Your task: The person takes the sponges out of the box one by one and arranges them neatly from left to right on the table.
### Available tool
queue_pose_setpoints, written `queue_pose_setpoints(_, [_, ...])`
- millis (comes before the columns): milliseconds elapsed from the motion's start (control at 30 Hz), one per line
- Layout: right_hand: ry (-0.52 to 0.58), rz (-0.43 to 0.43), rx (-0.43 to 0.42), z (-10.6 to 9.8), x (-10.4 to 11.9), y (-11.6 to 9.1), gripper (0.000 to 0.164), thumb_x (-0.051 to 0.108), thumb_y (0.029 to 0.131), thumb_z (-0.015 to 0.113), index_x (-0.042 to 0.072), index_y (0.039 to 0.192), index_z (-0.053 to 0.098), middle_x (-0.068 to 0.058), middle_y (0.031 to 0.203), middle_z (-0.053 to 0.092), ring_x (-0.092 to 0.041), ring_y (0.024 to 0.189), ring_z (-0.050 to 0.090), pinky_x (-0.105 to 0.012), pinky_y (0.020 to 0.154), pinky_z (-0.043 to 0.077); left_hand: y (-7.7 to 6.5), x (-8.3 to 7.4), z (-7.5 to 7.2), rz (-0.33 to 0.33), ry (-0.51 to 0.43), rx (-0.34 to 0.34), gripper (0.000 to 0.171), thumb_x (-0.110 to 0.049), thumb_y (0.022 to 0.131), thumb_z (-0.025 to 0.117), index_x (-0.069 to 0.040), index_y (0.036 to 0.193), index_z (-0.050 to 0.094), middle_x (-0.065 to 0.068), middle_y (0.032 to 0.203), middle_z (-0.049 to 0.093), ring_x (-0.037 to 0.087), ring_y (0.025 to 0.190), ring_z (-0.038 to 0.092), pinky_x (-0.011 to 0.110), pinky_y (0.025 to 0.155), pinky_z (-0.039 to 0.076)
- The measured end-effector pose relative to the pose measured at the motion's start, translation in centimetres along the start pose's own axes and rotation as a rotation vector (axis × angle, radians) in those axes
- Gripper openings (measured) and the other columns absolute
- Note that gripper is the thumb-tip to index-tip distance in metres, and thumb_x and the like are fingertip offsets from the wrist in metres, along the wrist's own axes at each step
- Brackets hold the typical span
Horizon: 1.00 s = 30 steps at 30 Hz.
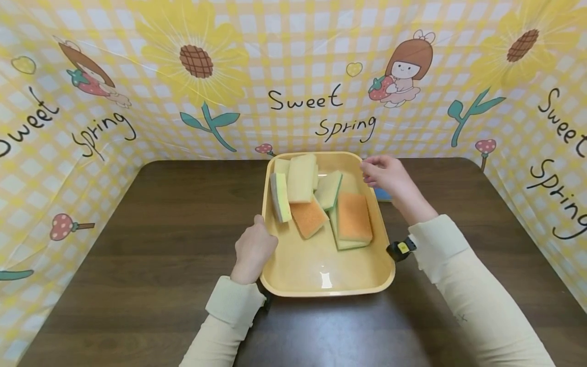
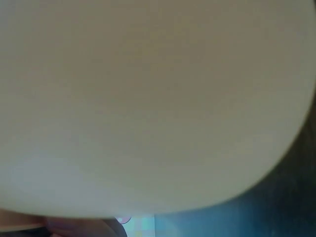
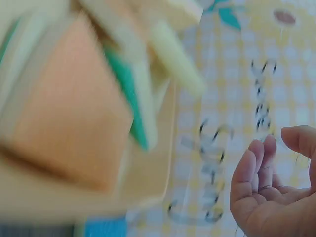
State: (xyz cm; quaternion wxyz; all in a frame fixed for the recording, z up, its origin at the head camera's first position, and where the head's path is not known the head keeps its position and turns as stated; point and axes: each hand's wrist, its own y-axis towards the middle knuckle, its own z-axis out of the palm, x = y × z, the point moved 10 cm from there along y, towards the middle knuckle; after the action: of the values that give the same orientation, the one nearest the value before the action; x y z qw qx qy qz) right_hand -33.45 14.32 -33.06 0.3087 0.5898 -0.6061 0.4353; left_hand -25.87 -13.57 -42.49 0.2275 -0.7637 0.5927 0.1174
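Note:
A pale yellow plastic tray (image 1: 298, 275) holds several sponges. Among them are a cream sponge (image 1: 301, 178), a grey-backed yellow one (image 1: 281, 198), an orange one (image 1: 310, 218), a green-edged one (image 1: 329, 189) and another orange one (image 1: 354, 216) at the right. My left hand (image 1: 255, 250) grips the tray's left rim, its fingertips hidden by the tray. The tray's wall (image 2: 158, 108) fills most of the left wrist view. My right hand (image 1: 385, 173) hovers by the far right corner, fingers loosely bent; the right wrist view shows the hand (image 3: 276, 187) holding nothing.
A flat blue thing (image 1: 383, 195) lies on the dark wooden table (image 1: 183, 214) just right of the tray, partly hidden by the right hand. A yellow checked cloth (image 1: 293, 66) with flowers and lettering surrounds the table at the back and sides.

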Motion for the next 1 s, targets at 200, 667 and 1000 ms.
queue_pose_setpoints(200, [-0.016, -0.022, 0.09, 4.5, 1.6, -0.6, 0.04, 0.026, 0.097, 0.052, -0.003, 0.124, 0.05, -0.009, 0.098, 0.058, -0.014, 0.082, 0.057, -0.031, 0.084, 0.05, 0.2, 0.3, 0.5, -0.009, -0.007, 0.027, 0.036, -0.014, 0.085, 0.048, 0.001, 0.118, 0.043, 0.016, 0.079, 0.06, 0.026, 0.066, 0.057, 0.038, 0.054, 0.04])
queue_pose_setpoints(667, [-0.189, -0.089, 0.193, 11.7, 2.2, -1.3, 0.032, 0.027, 0.091, 0.061, 0.004, 0.113, 0.061, -0.014, 0.092, 0.066, -0.02, 0.081, 0.061, -0.026, 0.07, 0.047, -0.1, 0.2, 0.3, -0.009, -0.016, 0.024, 0.032, -0.013, 0.083, 0.048, 0.0, 0.112, 0.044, 0.016, 0.08, 0.061, 0.027, 0.067, 0.057, 0.039, 0.055, 0.041])
queue_pose_setpoints(1000, [-0.38, -0.091, 0.203, 14.9, 2.0, -0.7, 0.034, 0.032, 0.088, 0.065, 0.002, 0.105, 0.068, -0.012, 0.118, 0.067, -0.024, 0.104, 0.064, -0.034, 0.084, 0.051, 0.0, 0.0, -0.1, -0.01, 0.002, 0.007, 0.029, -0.013, 0.083, 0.051, 0.0, 0.109, 0.045, 0.015, 0.076, 0.06, 0.026, 0.064, 0.057, 0.038, 0.054, 0.04])
